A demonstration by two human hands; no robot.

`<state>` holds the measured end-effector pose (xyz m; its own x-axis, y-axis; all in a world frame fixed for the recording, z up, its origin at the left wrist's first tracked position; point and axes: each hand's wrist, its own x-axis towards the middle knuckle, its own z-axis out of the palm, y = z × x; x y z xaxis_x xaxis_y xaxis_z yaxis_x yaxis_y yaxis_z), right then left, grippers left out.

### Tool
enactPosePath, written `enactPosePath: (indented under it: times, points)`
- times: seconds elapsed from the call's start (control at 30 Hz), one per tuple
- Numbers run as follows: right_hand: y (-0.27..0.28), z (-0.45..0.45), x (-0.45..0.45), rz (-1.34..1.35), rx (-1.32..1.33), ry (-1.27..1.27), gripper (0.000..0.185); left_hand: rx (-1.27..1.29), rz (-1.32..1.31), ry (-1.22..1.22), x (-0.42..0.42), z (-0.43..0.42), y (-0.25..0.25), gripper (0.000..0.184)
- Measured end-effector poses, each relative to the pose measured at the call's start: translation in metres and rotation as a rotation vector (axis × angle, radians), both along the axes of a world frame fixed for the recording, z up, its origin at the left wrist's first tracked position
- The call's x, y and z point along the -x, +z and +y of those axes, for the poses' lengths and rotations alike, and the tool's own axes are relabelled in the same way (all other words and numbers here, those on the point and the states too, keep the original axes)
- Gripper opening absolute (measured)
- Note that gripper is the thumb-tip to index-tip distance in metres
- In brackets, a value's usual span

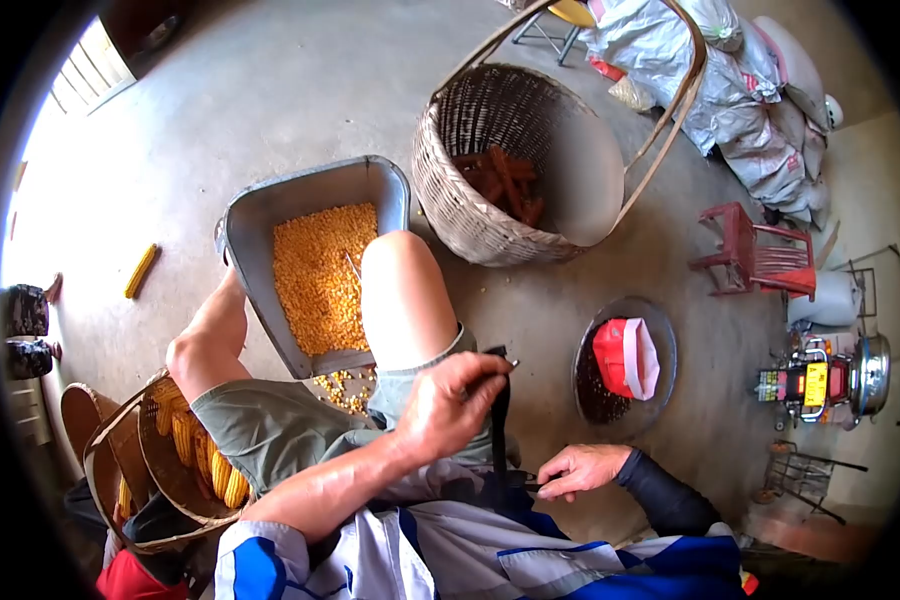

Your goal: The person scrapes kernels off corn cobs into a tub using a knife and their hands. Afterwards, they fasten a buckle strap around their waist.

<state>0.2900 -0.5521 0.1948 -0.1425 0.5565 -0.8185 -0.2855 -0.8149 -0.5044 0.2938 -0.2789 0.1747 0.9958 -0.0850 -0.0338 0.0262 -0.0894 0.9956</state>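
Note:
My left hand (455,402) is closed on the upper part of a black strap (500,425), which hangs down across my lap. Lower and to the right, my right hand (582,470) has its fingers closed on a small dark piece at the strap's lower end; its exact kind is unclear. Between my legs stands a grey tub (315,172) holding loose yellow corn kernels (320,275). A thin pale object sticks up from the kernels beside my knee. More kernels (343,390) lie on the floor at the tub's near edge.
A tall-handled woven basket (450,215) holds reddish-brown cobs (505,185). Corn ears (198,450) fill a basket at left; one ear (141,271) lies on the floor. At right are a round pan (577,375) with a red-and-white bag (625,358), a red chair (755,250) and sacks (750,110).

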Motion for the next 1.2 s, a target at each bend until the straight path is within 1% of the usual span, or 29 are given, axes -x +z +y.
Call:
enactPosePath:
  times: [0.03, 0.1, 0.13, 0.17, 0.2, 0.27, 0.3, 0.37, 0.4, 0.47, 0.5, 0.53, 0.57, 0.6, 0.63, 0.7, 0.73, 0.77, 0.83, 0.87, 0.97, 1.03, 1.1, 1.2]
  points:
    - [-0.001, 0.003, -0.002, -0.023, -0.016, -0.013, 0.031, 0.077, 0.022, -0.039, 0.000, 0.000, 0.004, 0.018]
    - [-0.002, 0.006, -0.006, -0.110, -0.027, -0.022, 0.030, 0.103, 0.075, -0.206, 0.001, 0.007, 0.022, 0.019]
    - [-0.001, 0.007, -0.009, -0.161, -0.022, -0.029, 0.029, 0.179, 0.105, -0.294, 0.004, 0.008, 0.024, 0.021]
    - [-0.001, 0.008, -0.014, -0.217, -0.018, -0.032, 0.029, 0.216, 0.059, -0.378, 0.009, 0.009, 0.017, 0.025]
    - [0.008, 0.015, -0.023, -0.272, 0.024, -0.049, 0.025, 0.206, 0.096, -0.424, 0.013, 0.012, 0.019, 0.028]
    - [0.006, 0.015, -0.029, -0.483, -0.139, -0.126, 0.024, 0.214, 0.201, -0.519, 0.019, 0.018, 0.017, 0.037]
    - [0.004, 0.015, -0.031, -0.583, -0.223, -0.166, 0.024, 0.273, 0.240, -0.434, 0.025, 0.017, 0.012, 0.038]
    - [0.008, 0.024, -0.036, -0.666, -0.280, -0.152, 0.019, 0.392, 0.320, -0.269, 0.040, 0.013, -0.005, 0.040]
    - [0.008, 0.027, -0.038, -0.723, -0.323, -0.148, 0.018, 0.353, 0.327, -0.275, 0.049, 0.014, -0.019, 0.044]
    - [0.005, 0.028, -0.041, -0.801, -0.376, -0.162, 0.015, 0.056, 0.237, -0.347, 0.061, 0.019, -0.032, 0.041]
    - [0.009, 0.033, -0.044, -0.782, -0.352, -0.152, 0.016, -0.096, 0.192, -0.377, 0.063, 0.022, -0.034, 0.039]
    - [0.019, 0.040, -0.048, -0.762, -0.328, -0.140, 0.016, -0.233, 0.203, -0.582, 0.057, 0.026, -0.029, 0.037]
    - [0.026, 0.045, -0.052, -0.744, -0.304, -0.124, 0.016, -0.159, 0.181, -0.755, 0.059, 0.024, -0.035, 0.038]
    - [0.028, 0.053, -0.050, -0.745, -0.370, -0.169, 0.016, -0.184, 0.139, -0.833, 0.057, 0.021, -0.029, 0.038]
    - [0.035, 0.060, -0.050, -0.718, -0.388, -0.150, 0.015, -0.212, 0.094, -0.914, 0.054, 0.017, -0.023, 0.038]
    - [0.047, 0.076, -0.049, -0.751, -0.482, -0.178, 0.015, -0.217, 0.043, -0.970, 0.065, 0.000, -0.046, 0.032]
    - [0.051, 0.080, -0.048, -0.729, -0.445, -0.174, 0.015, -0.235, 0.062, -0.985, 0.062, -0.003, -0.042, 0.038]
    - [0.049, 0.082, -0.047, -0.779, -0.498, -0.165, 0.014, -0.276, 0.025, -1.003, 0.062, -0.008, -0.046, 0.040]
    - [0.051, 0.087, -0.047, -0.825, -0.503, -0.133, 0.014, -0.379, 0.236, -1.105, 0.056, -0.015, -0.036, 0.040]
    - [0.049, 0.088, -0.048, -0.831, -0.501, -0.135, 0.014, -0.319, 0.186, -1.052, 0.064, -0.022, -0.051, 0.040]
    - [0.027, 0.084, -0.054, -0.965, -0.366, -0.104, 0.013, -0.354, 0.196, -1.109, 0.063, -0.027, -0.051, 0.041]
    - [0.007, 0.069, -0.051, -1.098, -0.274, 0.084, 0.020, -0.324, 0.175, -1.088, 0.056, -0.021, -0.033, 0.041]
    - [0.013, 0.062, -0.043, -1.167, -0.110, 0.144, 0.023, -0.309, 0.134, -1.067, 0.057, -0.018, -0.030, 0.039]
    - [0.034, 0.061, -0.043, -1.043, -0.172, 0.096, 0.023, -0.330, 0.162, -1.051, 0.059, -0.025, -0.033, 0.034]
